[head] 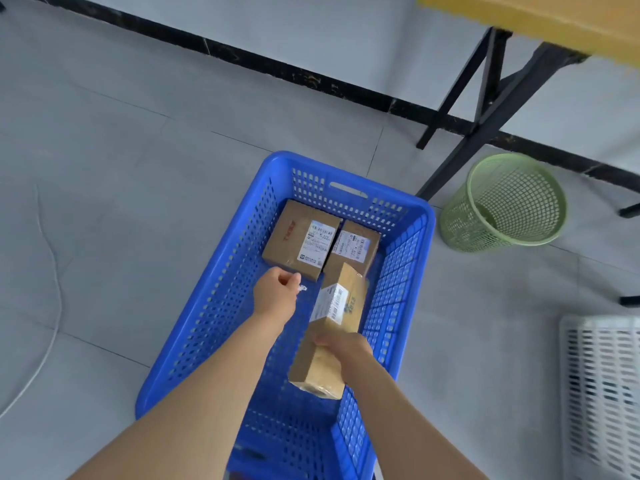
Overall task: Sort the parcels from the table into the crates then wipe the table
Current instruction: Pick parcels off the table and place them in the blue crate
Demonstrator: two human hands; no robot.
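a long parcel (330, 327) is gripped near its lower end by the right hand (346, 351), fingers wrapped around it, above the blue crate (214, 306). the left hand (275, 296) is loosely curled, empty. if released tilted, it could be tipped onto the two boxes (301, 240) already inside.

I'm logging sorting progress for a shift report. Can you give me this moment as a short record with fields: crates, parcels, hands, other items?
blue crate: on the floor, holds two parcels
parcels in crate: larger box and smaller box, flat, side by side at the far end, labels up
held parcel: long box, above the crate, tilted
right hand: gripping the long box
left hand: over the crate, fingers curled, holding no parcel
white crate: at right, contents not visible
green basket: on the floor by the table leg
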